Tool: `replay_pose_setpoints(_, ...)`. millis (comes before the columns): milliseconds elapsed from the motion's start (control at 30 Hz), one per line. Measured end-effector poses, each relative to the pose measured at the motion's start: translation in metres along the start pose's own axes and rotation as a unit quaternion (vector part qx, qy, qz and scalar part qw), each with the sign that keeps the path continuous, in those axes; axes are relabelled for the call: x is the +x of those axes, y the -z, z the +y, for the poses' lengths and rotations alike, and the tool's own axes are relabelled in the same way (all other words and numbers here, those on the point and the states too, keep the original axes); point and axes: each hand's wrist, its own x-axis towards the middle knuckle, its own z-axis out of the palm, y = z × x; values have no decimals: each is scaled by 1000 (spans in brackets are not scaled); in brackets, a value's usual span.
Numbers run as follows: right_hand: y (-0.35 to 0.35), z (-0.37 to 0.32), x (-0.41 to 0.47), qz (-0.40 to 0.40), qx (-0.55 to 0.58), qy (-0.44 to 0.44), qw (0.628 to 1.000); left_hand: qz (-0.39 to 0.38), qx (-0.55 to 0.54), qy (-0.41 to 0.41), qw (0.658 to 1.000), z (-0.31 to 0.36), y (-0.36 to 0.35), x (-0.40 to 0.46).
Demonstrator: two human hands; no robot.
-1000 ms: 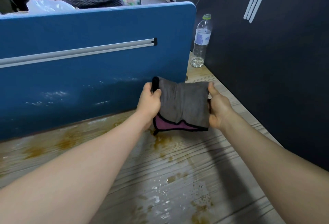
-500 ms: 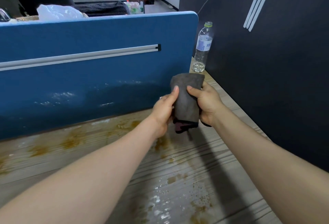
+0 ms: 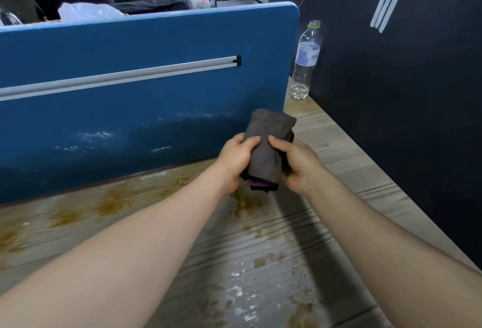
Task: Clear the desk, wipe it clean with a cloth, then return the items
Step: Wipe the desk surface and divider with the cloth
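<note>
Cloth [image 3: 268, 145] now bunched into a narrow wad, hands drawn closer together than a second ago; stained desk [image 3: 78, 223] with brown smears at left, blue partition [image 3: 130, 108] behind; left hand [image 3: 238, 159] curled round the cloth's left side; right hand [image 3: 297, 163] gripping its right side, cloth held above the desk's far middle; water bottle [image 3: 305, 59] far right by the dark wall [image 3: 404, 106].
</note>
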Motion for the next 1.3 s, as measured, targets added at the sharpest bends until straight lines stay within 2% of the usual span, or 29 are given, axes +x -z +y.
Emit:
replay_pose_setpoints(67,-8,6,8,50,29,29,998,56,182,-101,976,-8,9,6)
replay_pose_setpoints(133,-14,11,19,101,79,62,990,122,332,-199,914,-14,27,9)
replay_pose_setpoints(233,-20,16,41,169,123,128,969,147,481,-264,823,-17,61,12)
replay_pose_setpoints(267,-23,19,50,184,118,144,965,153,503,-270,806,-18,72,13)
replay_pose_setpoints(400,-44,31,76,224,33,193,955,207,527,-279,776,-23,108,14)
replay_pose_setpoints(500,-66,39,78,252,-61,276,925,223,549,-294,750,-28,128,14)
replay_pose_setpoints(633,-106,64,62,231,-210,369,875,233,565,-306,730,-34,144,13)
replay_pose_setpoints(733,-107,73,57,193,-297,416,838,236,571,-302,726,-36,151,10)
replay_pose_setpoints(867,-88,58,59,231,-289,388,844,245,573,-289,727,-37,158,6)
replay_pose_setpoints(1033,-101,59,59,252,-362,384,811,242,570,-293,728,-38,165,4)
replay_pose_setpoints(1133,-97,52,62,277,-365,359,813,241,572,-300,724,-39,176,3)
replay_pose_setpoints(1300,-103,51,63,348,-288,346,822,256,567,-304,722,-41,214,-9)
